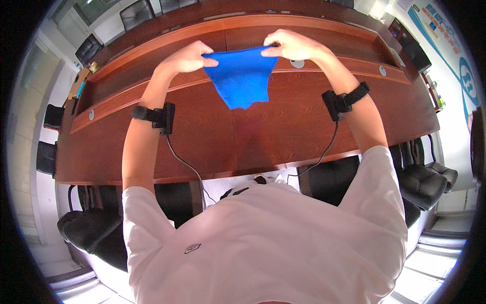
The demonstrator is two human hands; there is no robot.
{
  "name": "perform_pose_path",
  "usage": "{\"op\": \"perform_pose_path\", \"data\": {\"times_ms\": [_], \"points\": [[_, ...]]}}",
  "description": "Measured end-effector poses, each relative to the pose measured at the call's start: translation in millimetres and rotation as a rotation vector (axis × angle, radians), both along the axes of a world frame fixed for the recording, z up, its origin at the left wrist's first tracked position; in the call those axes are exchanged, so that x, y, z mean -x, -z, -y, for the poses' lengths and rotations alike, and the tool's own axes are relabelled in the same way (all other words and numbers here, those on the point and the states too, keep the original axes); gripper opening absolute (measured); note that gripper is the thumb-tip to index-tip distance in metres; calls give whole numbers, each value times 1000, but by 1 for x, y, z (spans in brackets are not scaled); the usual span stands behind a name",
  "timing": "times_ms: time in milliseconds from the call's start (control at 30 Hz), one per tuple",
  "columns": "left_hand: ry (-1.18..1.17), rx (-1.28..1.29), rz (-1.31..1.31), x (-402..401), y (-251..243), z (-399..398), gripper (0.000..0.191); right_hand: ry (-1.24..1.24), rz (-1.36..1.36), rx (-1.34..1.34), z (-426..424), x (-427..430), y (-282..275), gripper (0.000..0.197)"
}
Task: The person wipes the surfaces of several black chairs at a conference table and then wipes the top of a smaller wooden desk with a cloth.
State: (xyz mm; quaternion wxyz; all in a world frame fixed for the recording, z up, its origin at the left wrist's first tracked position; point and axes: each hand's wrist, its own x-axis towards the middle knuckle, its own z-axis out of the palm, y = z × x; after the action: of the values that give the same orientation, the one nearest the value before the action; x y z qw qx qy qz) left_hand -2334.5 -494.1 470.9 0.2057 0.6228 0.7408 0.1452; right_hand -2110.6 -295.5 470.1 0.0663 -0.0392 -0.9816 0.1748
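A blue cloth (241, 78) hangs in the air over the wooden conference table (205, 140), its lower edge uneven. My left hand (190, 57) pinches its upper left corner between thumb and fingers. At the upper right corner, my right hand (290, 45) grips it the same way. The top edge is stretched nearly straight between both hands. Each forearm wears a black strap with a small black device, the left device (167, 117) and the right device (333, 105), each trailing a cable towards my body.
A raised wooden ledge with round grommets (382, 70) crosses the table beyond the cloth, bordering a recessed middle section (319, 41). Black chairs (419, 182) stand along the near edge, with others (136, 16) at the far side. A cardboard box (78, 83) sits at the left end.
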Motion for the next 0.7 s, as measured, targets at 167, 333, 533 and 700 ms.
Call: {"op": "perform_pose_path", "data": {"times_ms": [167, 333, 533, 700], "points": [[-19, -27, 99, 13, 21, -11, 29, 65, -27, 47, -16, 13, 15, 32], [-44, -117, 92, 36, 39, -26, 29, 109, -25, 40, -26, 41, 31, 31], [-72, -362, -43, 32, 40, -23, 24, 135, -291, 19, -29, 43, 33, 27], [54, -441, -254, -14, 103, 18, 17, -44, -321, 42, -1, -3, 83, 15]]}}
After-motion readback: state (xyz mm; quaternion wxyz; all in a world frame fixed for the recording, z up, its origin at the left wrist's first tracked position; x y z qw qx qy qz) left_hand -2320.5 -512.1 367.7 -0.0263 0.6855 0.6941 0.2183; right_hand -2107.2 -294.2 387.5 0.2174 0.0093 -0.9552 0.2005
